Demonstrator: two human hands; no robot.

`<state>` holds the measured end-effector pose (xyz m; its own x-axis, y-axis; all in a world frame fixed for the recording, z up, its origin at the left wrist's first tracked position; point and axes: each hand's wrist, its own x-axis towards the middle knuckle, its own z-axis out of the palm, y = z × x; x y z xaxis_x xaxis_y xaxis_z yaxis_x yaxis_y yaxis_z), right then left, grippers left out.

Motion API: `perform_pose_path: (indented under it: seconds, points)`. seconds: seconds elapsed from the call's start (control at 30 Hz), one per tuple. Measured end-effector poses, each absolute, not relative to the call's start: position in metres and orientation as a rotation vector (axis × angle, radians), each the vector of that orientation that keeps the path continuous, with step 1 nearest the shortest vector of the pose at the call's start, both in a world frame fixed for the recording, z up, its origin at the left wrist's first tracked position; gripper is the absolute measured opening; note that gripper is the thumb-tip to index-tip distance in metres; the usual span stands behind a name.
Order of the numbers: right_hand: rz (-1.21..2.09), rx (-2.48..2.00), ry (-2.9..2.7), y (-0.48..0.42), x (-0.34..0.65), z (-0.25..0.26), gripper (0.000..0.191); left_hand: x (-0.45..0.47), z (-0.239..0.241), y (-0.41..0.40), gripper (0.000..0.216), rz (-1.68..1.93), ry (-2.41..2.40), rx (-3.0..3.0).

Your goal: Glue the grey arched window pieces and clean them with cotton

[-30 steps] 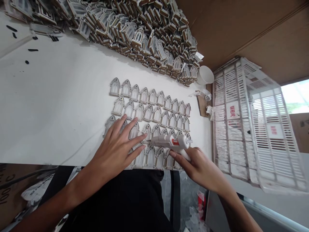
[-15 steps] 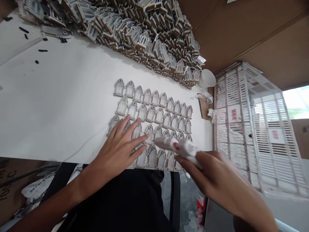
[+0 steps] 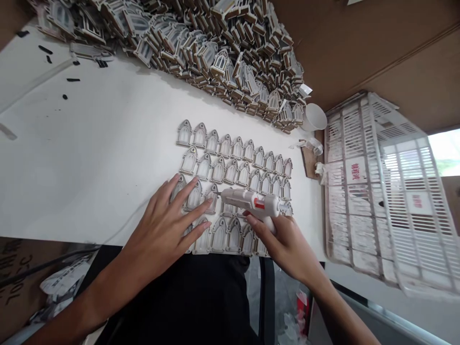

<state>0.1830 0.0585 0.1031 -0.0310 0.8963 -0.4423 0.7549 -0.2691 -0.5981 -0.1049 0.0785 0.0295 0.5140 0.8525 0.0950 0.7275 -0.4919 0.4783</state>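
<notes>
two hands: left hand flat, grip released, on arched pieces; right hand clenched on glue gun.

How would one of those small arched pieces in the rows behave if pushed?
Probably stiff: each arched piece lies flat with crisp edges, even in the heaped pile. Likely light and apt to slide on the smooth white table; the left hand lies flat on several.

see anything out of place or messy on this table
The rows are neat. Black scraps lie scattered at the table's far left, and a white cup looks tipped over beside the loose heap.
</notes>
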Motion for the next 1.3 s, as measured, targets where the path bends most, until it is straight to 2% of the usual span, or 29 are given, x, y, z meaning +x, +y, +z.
perform_pose_path:
  seconds: [0.2,0.53,0.77,0.97,1.1,1.3]
  points:
    - [1.142,-2.070,-1.820,0.056,0.178,0.096,0.053,-0.102,0.027,0.078,0.045,0.488,1.307,2.425]
    - [0.897,-2.042,-1.998,0.049,0.175,0.087,0.047,-0.102,0.026,0.077,0.045,0.513,1.292,2.467]
    - [0.854,-2.016,-2.129,0.061,0.177,0.107,0.045,-0.100,0.026,0.075,0.045,0.529,1.307,2.464]
    - [0.694,-2.031,-2.385,0.079,0.165,0.133,0.045,-0.099,0.025,0.076,0.044,0.539,1.324,2.460]
    - [0.823,-2.030,-2.357,0.088,0.168,0.143,0.049,-0.096,0.026,0.075,0.044,0.523,1.353,2.459]
    - [1.058,-2.149,-1.975,0.074,0.200,0.146,0.063,-0.098,0.029,0.075,0.043,0.499,1.333,2.376]
